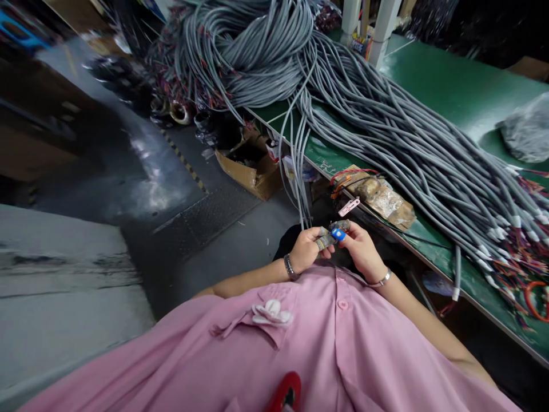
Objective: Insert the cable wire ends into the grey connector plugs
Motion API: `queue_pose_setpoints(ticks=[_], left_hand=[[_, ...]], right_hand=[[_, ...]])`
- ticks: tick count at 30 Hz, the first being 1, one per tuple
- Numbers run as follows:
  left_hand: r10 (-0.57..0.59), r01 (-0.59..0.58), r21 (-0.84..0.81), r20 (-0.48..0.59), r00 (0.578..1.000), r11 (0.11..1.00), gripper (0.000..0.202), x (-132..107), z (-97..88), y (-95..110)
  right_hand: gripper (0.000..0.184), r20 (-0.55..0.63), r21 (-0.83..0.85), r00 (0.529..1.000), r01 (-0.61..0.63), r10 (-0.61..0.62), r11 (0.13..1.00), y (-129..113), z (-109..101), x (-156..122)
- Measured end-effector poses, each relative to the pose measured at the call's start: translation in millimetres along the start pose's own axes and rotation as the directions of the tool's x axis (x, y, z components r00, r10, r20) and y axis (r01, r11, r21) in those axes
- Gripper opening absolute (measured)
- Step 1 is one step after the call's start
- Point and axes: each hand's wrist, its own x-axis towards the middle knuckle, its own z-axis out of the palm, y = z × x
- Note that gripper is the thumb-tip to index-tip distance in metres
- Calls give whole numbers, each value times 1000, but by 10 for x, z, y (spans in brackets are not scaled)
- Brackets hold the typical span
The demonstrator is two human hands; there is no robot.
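Note:
Close in front of my pink shirt, my left hand (306, 249) and my right hand (363, 250) meet, fingers bent and pinched together. Worn greyish wrappings (326, 242) cover some fingertips. A small blue piece (338, 234) shows at my right thumb; whether it is worn or held, I cannot tell. Anything pinched between the fingers is too small or hidden to name. Several grey cables (301, 189) hang off the bench edge and run down behind my left hand. Just beyond my right hand, a pale pink clip (349, 206) sits at the bench edge.
A green bench (433, 77) carries a large coiled bundle of grey cables (257, 51) with stripped coloured ends. Near its edge lies a tape-wrapped block (381, 200). Below are an open cardboard box (246, 171) and grey floor; orange-handled scissors (536, 300) lie far right.

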Motion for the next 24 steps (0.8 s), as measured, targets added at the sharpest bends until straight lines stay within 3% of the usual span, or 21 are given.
queue_pose_setpoints(ticks=[13,24], left_hand=[[15,-16,-14,-61,998,1000,29,11,20,18],[2,-11,-62,-131,991,998,29,29,37,32]], right_hand=[[23,-71,-43,997,28,-31,999,87,-109,-31],[26,-29,-44,999,33,-34,998,44,-95,-78]])
